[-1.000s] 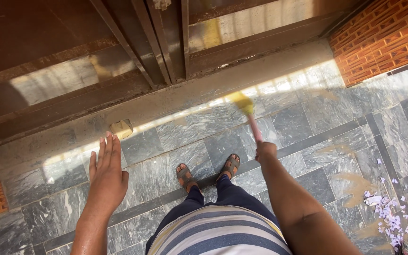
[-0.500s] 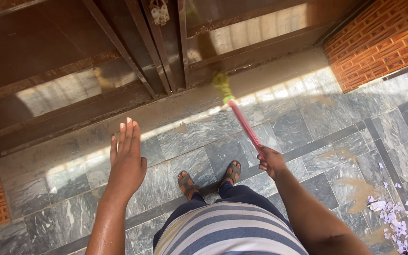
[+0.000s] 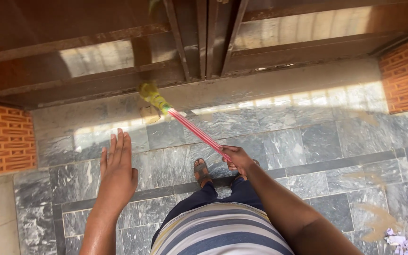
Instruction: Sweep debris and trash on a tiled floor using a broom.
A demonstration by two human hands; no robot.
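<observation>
My right hand grips the lower end of a broom's pink striped handle. The handle slants up and to the left to a yellow-green broom head, which sits at the foot of a brown metal gate. My left hand hovers flat over the grey marble floor with fingers apart and holds nothing. Below me I see my striped shirt, dark trousers and one sandalled foot.
A small tan block lies on the floor next to the broom head. Red brick walls stand at the left and right. Scraps of torn paper lie at the bottom right.
The broom head has swung left along the foot of the gate, and my right hand moved left with it. The view has shifted so the left brick wall shows more.
</observation>
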